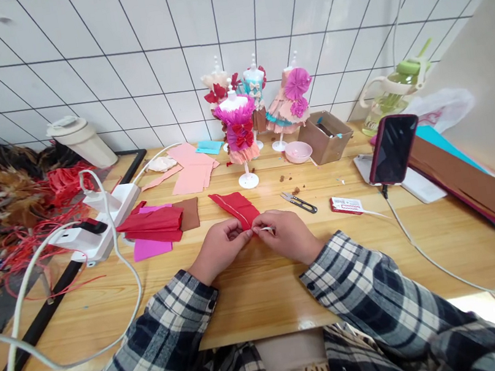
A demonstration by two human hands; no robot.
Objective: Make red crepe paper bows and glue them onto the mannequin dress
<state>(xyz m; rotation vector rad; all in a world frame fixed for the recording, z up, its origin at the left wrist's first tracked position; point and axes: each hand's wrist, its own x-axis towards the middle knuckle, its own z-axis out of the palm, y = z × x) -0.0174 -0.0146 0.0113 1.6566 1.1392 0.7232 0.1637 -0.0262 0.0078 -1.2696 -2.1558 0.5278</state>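
A narrow piece of red crepe paper (pixel 247 209) lies slanted on the table just ahead of my hands, with a thin white line running along it. My left hand (pixel 225 246) is closed, thumb and fingers pinching its near end. Close beside it, my right hand (pixel 290 236) is also closed at the same end, a thin white strip (pixel 265 228) showing between its fingers. Fingertips of both hands nearly touch and hide the paper's tip. Small thread snips (pixel 299 202) rest to the right of the paper.
Paper-dressed mini mannequins (pixel 248 180) stand at the back, near a pink bowl (pixel 298 152) and a cardboard box (pixel 327 136). Left are stacked crepe sheets (pixel 154 226) and a power strip (pixel 109 225) with looping cables. A propped phone (pixel 393 148) and long paper rolls (pixel 485 190) occupy the right.
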